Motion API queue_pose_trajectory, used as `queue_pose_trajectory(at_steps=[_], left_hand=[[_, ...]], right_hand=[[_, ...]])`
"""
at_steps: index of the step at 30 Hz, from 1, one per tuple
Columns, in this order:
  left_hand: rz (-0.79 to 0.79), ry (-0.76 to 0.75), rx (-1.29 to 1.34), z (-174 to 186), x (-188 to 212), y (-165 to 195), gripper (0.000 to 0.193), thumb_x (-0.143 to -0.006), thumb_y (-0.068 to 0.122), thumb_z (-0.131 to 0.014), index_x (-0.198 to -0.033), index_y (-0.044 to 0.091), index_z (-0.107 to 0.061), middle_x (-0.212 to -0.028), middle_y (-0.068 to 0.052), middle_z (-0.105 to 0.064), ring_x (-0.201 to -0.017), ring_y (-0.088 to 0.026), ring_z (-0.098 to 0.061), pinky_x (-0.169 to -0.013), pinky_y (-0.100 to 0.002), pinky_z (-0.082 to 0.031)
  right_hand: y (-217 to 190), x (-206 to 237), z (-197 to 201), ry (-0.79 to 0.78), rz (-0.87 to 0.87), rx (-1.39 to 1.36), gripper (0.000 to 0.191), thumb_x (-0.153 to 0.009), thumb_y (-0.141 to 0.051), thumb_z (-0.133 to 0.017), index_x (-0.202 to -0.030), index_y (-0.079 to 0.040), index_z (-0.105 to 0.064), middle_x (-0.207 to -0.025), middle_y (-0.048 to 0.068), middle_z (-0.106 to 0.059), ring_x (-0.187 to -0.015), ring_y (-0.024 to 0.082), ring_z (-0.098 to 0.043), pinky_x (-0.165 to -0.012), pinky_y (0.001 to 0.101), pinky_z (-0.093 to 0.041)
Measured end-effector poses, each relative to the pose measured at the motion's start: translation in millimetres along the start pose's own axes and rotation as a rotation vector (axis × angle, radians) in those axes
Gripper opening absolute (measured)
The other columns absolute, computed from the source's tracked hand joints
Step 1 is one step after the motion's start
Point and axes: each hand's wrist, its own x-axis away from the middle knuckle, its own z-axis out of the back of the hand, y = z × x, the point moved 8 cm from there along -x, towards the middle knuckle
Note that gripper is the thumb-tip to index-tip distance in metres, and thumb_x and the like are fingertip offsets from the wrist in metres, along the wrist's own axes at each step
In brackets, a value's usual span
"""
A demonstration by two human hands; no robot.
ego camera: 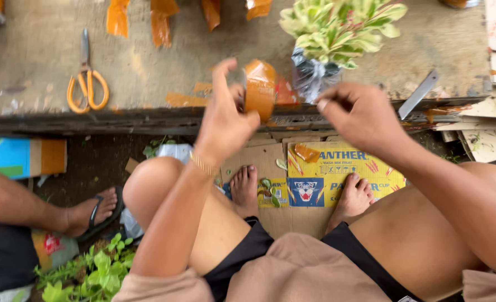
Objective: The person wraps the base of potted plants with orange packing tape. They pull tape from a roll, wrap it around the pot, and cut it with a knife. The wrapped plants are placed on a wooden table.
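weathered and dusty, the concrete counter [46, 61] carries the work along its near edge, where a small variegated plant [337, 22] stands with its root ball wrapped in clear plastic [310, 75]. the left hand [225, 120] grips a roll of brown packing tape [260, 89] just left of the plant, fingers curled round the roll with one raised. the right hand [359, 114] is pinched shut, thumb against fingertips, seemingly on the tape's free end right beside the plastic, though the strip itself is hard to make out. judging by this, the wrapping is on and the taping looks only begun. orange-handled scissors [87, 84] lie towards the counter's left side, cut tape strips [161, 22] hang at its far edge, and a metal blade [419, 94] rests near the right. below, flattened cardboard [337, 168] lies underfoot; another person's sandalled foot [94, 212] sits at left, clear of the work.
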Motion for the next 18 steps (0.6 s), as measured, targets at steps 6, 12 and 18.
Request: queue_pose_trajectory(at_steps=[6, 12, 18], left_hand=[[-0.223, 0.014, 0.128, -69, 66, 38, 0.099, -0.092, 0.002, -0.078, -0.164, 0.008, -0.009, -0.112, -0.016, -0.076, -0.11, -0.027, -0.077, -0.098, -0.036, -0.06], [-0.288, -0.053, 0.152, -87, 75, 40, 0.113, -0.088, 0.012, -0.084, -0.165, 0.007, -0.002, -0.112, -0.015, -0.067, -0.107, -0.027, -0.07, -0.097, -0.034, -0.057], [-0.489, -0.031, -0.17, -69, 65, 57, 0.094, -0.079, 0.038, -0.096, -0.151, 0.009, -0.042, -0.125, -0.015, -0.055, -0.11, -0.029, -0.059, -0.095, -0.033, -0.052]], right_hand=[[-21, 45, -14, -0.208, 0.104, -0.158, 0.037, -0.081, -0.011, -0.069, -0.117, 0.001, -0.067, -0.108, 0.009, -0.07, -0.098, 0.015, -0.068, -0.085, 0.0307, -0.055], [5, 69, -8, -0.23, -0.252, -0.025, 0.024, -0.087, -0.016, -0.075, -0.107, -0.003, -0.074, -0.095, 0.009, -0.071, -0.084, 0.022, -0.068, -0.07, 0.0371, -0.055], [-2, 73, 4, -0.208, -0.079, 0.127, 0.021, -0.084, -0.015, -0.074, -0.097, 0.0, -0.069, -0.09, 0.012, -0.07, -0.083, 0.026, -0.068, -0.075, 0.0382, -0.053]])
